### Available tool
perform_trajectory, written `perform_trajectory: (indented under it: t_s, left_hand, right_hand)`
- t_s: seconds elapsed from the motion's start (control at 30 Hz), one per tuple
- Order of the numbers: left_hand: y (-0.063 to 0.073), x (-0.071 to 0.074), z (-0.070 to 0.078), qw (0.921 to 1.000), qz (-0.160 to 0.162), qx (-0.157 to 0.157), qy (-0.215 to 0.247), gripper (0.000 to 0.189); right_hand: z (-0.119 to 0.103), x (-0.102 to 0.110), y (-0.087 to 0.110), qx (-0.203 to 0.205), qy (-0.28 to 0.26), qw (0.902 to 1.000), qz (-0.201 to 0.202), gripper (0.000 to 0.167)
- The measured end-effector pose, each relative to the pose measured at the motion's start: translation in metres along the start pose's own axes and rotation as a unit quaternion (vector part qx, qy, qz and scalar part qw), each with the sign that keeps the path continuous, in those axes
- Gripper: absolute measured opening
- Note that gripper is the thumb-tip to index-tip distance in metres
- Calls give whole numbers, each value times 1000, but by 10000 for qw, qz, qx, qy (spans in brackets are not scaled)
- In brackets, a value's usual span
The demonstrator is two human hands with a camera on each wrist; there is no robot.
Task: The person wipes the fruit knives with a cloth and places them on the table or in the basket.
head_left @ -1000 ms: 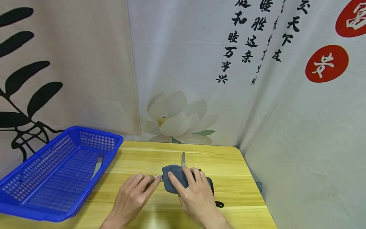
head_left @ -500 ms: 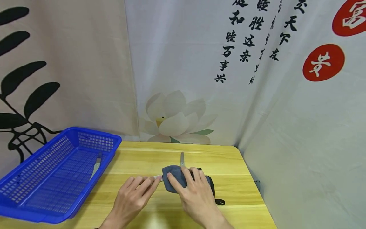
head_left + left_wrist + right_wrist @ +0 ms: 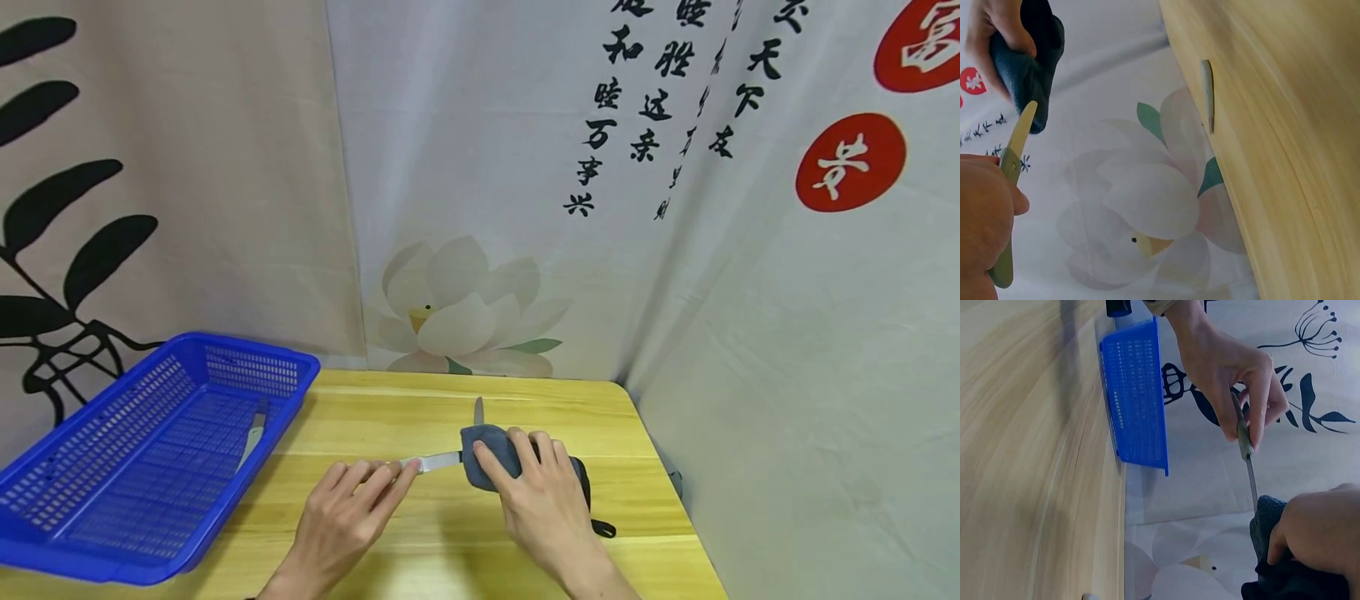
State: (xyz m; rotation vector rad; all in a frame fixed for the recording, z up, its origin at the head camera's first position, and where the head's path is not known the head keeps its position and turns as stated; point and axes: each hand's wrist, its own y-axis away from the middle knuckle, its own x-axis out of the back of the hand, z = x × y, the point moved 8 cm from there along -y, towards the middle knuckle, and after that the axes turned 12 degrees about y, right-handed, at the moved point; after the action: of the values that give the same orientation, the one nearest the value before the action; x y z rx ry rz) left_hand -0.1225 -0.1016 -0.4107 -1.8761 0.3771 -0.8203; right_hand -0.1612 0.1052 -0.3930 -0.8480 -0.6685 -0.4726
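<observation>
My left hand [image 3: 348, 510] pinches a small knife by its pale green handle [image 3: 1009, 164], the blade [image 3: 441, 461] pointing right. In my right hand [image 3: 551, 510] is a blue-grey cloth [image 3: 491, 437] with black parts and a black loop [image 3: 603, 528]. The cloth meets the blade near its tip; in the right wrist view the blade's end [image 3: 1252, 487] reaches the folded cloth [image 3: 1266, 519]. Both hands are held above the table. A second knife [image 3: 478, 410] lies behind the cloth, its lower part hidden by it in the head view.
A blue plastic basket [image 3: 197, 337] stands at the left with another knife [image 3: 255, 437] inside. The wooden table [image 3: 390, 400] ends at a printed curtain [image 3: 465, 167] at the back, and more curtain hangs along the right.
My right hand has moved right with the cloth, along the blade toward its tip, so most of the blade now shows. The left hand has stayed nearly still.
</observation>
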Motion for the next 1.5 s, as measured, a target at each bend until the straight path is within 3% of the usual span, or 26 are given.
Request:
perform_trajectory:
  t_s: [0.13,0.3,0.63,0.9,1.13,1.5]
  left_hand:
    - [0,1,-1,10000,12,21,30,41]
    - [4,-2,-2,9999,-117,40,24,42]
    - [6,-9,6,9994,-328,-79,95,44]
    - [2,-7,9,9998,-63,-155,110,44]
    - [-1,-2,9,9997,117,-190,63,42]
    - [-1,-1,6,9998,146,-103,69,41]
  right_hand:
    - [15,-3,4,-118,61,9998,-126,56]
    - [24,5,1,-262,-51,9996,46,57]
    - [-16,19,-16,247,-103,9995,175,66]
    - [-35,18,-20,650,-50,9978,-100,66]
    - [-31,14,-18,593,-57,9981,-171,66]
    - [-13,4,-9,335,-99,9994,5,58]
